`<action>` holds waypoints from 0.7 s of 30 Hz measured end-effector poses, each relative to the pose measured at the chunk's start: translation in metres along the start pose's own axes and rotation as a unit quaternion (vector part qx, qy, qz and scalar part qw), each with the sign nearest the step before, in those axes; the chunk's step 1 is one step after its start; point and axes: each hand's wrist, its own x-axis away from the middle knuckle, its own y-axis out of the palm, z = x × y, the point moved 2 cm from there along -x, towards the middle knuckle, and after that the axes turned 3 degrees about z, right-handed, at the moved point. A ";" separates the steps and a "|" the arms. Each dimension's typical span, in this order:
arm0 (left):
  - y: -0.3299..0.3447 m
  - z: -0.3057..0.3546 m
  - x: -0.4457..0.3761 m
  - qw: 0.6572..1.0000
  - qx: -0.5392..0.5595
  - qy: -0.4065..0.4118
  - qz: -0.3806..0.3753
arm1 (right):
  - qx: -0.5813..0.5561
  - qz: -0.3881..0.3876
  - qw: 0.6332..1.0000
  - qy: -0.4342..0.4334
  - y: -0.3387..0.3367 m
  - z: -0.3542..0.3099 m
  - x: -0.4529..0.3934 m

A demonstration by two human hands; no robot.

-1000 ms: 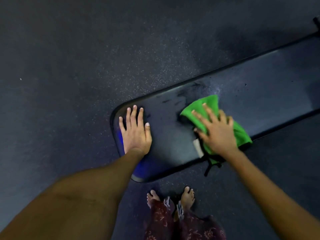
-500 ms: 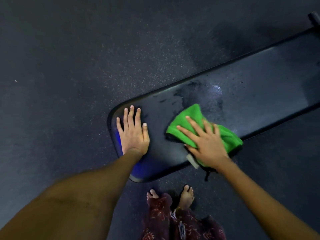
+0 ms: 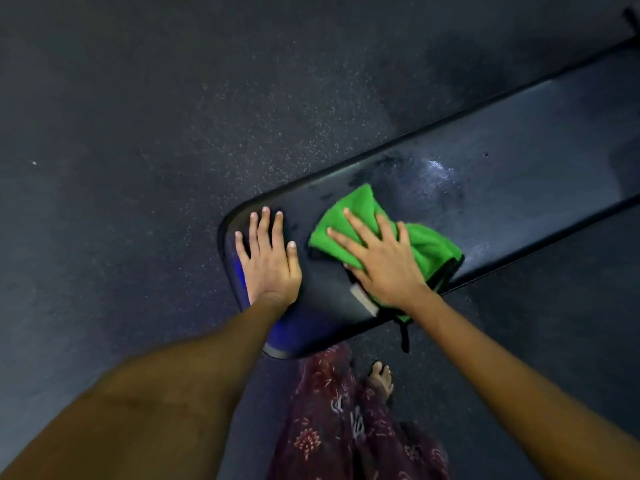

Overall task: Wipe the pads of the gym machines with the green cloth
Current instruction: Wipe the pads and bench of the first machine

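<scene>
Head view: the left hand [image 3: 268, 263] lies flat, fingers straight and together, near the rounded end of the dark pad [image 3: 502, 174]. Just beside it, the right hand [image 3: 381, 261] presses the green cloth [image 3: 429, 247] onto the pad with spread, straight fingers, close to the pad's near edge. A wet patch [image 3: 429, 181] shines beyond the cloth.

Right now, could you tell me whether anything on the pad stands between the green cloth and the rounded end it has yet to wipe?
Yes: the left hand rests flat on the pad at its rounded end, just beside the green cloth under the right hand.
</scene>
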 end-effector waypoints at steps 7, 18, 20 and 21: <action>-0.003 0.003 -0.001 1.000 0.010 -0.004 -0.005 | -0.036 -0.037 0.972 0.228 -0.014 0.098 0.017; -0.004 0.001 -0.001 1.000 0.020 -0.014 0.004 | 0.024 -0.040 0.997 -0.060 -0.005 0.054 0.024; -0.010 0.005 -0.004 0.999 0.038 -0.034 0.018 | 0.034 -0.041 0.997 -0.049 -0.002 0.094 0.041; -0.013 0.010 -0.009 0.996 0.053 -0.063 0.026 | 0.024 -0.037 0.999 -0.017 -0.005 0.114 0.042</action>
